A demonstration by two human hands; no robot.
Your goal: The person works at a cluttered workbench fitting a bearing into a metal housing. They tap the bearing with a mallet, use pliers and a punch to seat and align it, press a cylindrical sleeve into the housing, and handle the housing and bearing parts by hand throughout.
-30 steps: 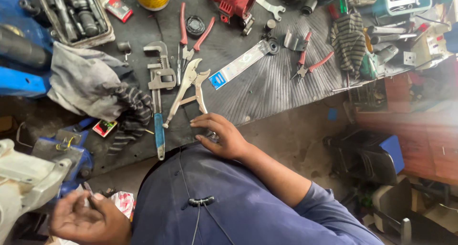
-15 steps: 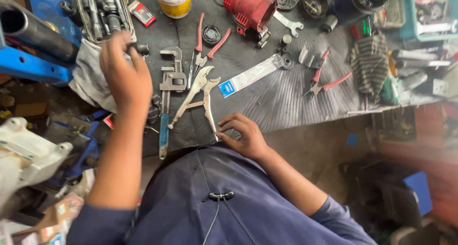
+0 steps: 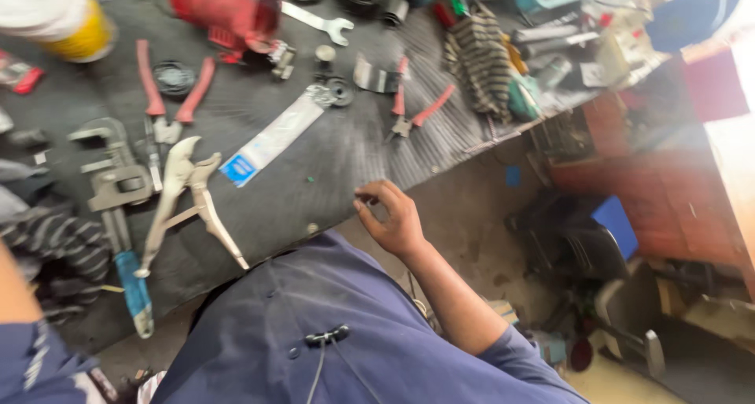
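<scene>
The right hand (image 3: 393,215) hangs at the near edge of the tabletop (image 3: 330,160), fingers curled inward and pinching nothing that can be made out. Of the left hand only the forearm shows at the lower left, so I cannot tell its state. Well to the left of the right hand lie locking pliers (image 3: 189,195), a pipe wrench (image 3: 110,180) and red-handled pliers (image 3: 169,97).

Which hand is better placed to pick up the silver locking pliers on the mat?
Probably the right hand: it rests at the mat's near edge, visibly close to the silver locking pliers. The left hand is out of frame.
</scene>
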